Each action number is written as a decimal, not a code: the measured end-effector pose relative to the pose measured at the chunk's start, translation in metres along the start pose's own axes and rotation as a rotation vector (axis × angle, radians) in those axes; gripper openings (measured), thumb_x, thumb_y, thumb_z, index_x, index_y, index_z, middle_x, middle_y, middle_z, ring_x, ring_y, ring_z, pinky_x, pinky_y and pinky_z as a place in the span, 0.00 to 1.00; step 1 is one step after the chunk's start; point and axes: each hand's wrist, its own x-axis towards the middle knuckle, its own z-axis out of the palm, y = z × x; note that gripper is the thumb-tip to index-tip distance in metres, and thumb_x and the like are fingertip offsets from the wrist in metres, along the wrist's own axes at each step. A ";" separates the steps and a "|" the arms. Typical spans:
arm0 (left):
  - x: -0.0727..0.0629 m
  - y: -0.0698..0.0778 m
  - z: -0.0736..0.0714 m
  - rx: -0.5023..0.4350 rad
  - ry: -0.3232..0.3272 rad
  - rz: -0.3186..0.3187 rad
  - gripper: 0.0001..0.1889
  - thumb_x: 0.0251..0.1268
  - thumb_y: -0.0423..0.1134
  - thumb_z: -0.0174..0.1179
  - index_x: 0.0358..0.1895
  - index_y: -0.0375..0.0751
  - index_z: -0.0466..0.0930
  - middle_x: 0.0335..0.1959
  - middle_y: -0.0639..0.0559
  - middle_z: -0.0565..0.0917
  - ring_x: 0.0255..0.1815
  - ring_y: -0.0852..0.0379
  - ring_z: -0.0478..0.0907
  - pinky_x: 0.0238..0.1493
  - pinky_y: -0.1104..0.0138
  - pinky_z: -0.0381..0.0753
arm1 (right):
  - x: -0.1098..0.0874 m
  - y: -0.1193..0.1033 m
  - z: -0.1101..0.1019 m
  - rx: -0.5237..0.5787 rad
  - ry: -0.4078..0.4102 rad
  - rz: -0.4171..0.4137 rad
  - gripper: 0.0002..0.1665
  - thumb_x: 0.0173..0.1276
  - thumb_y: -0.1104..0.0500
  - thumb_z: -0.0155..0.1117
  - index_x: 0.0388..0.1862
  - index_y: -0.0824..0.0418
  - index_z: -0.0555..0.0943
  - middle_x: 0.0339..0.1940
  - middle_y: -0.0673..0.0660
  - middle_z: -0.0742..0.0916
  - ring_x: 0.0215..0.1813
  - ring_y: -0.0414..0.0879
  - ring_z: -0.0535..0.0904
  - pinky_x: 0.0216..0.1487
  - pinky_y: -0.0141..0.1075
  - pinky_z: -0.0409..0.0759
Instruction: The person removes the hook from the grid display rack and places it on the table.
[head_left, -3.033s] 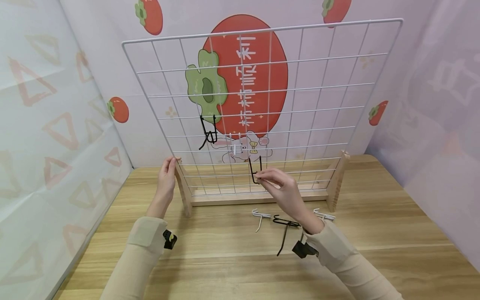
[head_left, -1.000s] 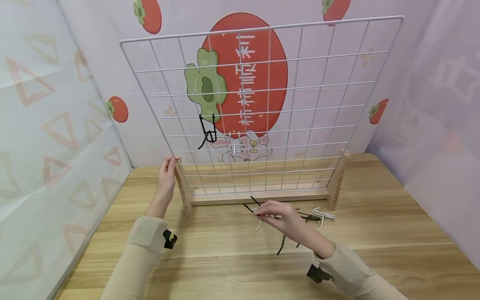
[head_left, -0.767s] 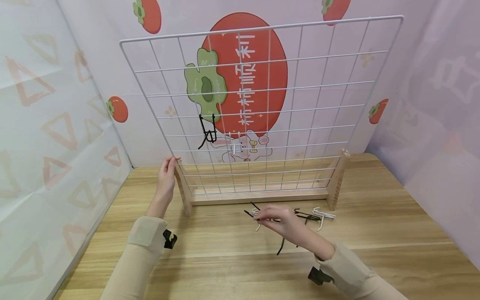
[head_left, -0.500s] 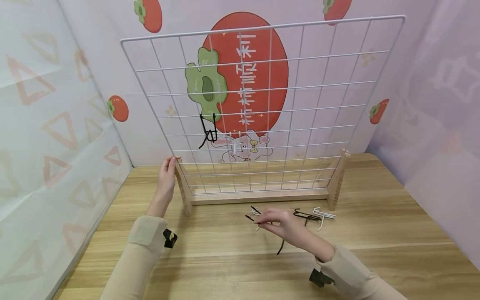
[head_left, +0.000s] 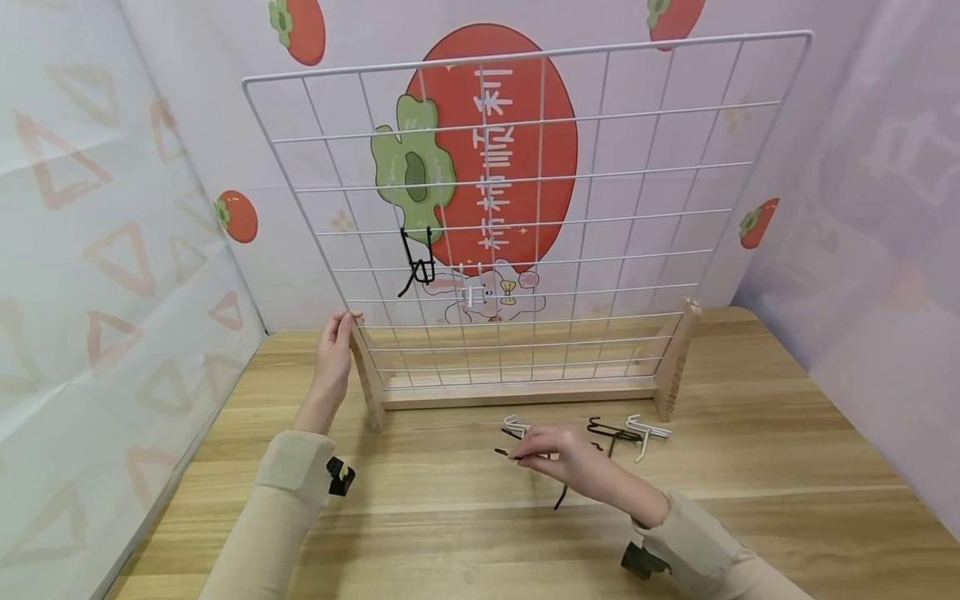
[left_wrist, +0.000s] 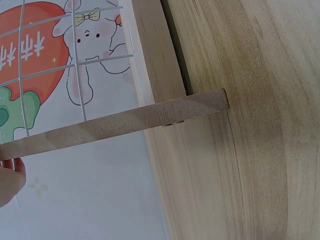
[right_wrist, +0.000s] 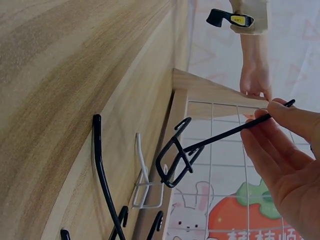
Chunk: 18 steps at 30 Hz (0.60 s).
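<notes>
My left hand (head_left: pixel 333 354) grips the top of the left wooden upright (left_wrist: pixel 125 119) of a stand that carries a white wire grid panel (head_left: pixel 525 57). Low over the table, in front of the stand, my right hand (head_left: pixel 564 463) pinches a black wire hook (right_wrist: pixel 225 134) by its long prong, between thumb and fingers. That hook's bent frame end points away from the hand, toward the stand. On the grid hang a black hook (head_left: pixel 422 272) and, lower to its right, a white hook (head_left: pixel 472 297).
On the table (head_left: pixel 420 517) near the right hand lie a white hook (head_left: pixel 517 423), a black hook (head_left: pixel 615 432) and another white hook (head_left: pixel 654 431). One more black hook (right_wrist: pixel 102 170) is partly hidden under the right hand in the head view. A printed cloth backdrop stands behind.
My right hand has brought the black hook down from the lower grid to just above the table, tipping it from upright to nearly flat. The left hand stays on the upright.
</notes>
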 end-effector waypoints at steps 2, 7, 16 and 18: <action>0.000 0.000 0.000 0.003 -0.003 0.004 0.09 0.70 0.43 0.39 0.41 0.43 0.67 0.42 0.58 0.68 0.53 0.63 0.60 0.56 0.73 0.56 | -0.001 0.001 0.001 -0.012 -0.013 0.012 0.08 0.56 0.69 0.61 0.36 0.62 0.82 0.33 0.53 0.84 0.35 0.39 0.79 0.36 0.26 0.76; 0.001 -0.002 -0.001 0.011 -0.002 0.003 0.09 0.69 0.44 0.40 0.41 0.45 0.67 0.42 0.60 0.69 0.52 0.63 0.60 0.55 0.72 0.57 | -0.003 0.001 0.003 -0.009 -0.039 0.014 0.09 0.56 0.68 0.61 0.36 0.62 0.82 0.34 0.53 0.84 0.37 0.41 0.78 0.40 0.29 0.76; 0.000 -0.001 -0.001 0.016 -0.006 -0.008 0.07 0.69 0.46 0.41 0.39 0.50 0.67 0.43 0.61 0.68 0.57 0.62 0.58 0.61 0.67 0.53 | -0.006 0.001 0.006 0.018 -0.062 0.013 0.09 0.55 0.70 0.61 0.36 0.64 0.81 0.34 0.55 0.83 0.35 0.42 0.79 0.35 0.24 0.76; 0.000 -0.001 -0.001 0.017 -0.007 -0.010 0.08 0.69 0.46 0.40 0.39 0.50 0.67 0.43 0.60 0.68 0.58 0.61 0.57 0.61 0.66 0.52 | -0.007 0.002 0.007 0.029 -0.070 0.021 0.08 0.55 0.70 0.61 0.36 0.65 0.81 0.33 0.54 0.83 0.35 0.41 0.78 0.35 0.24 0.76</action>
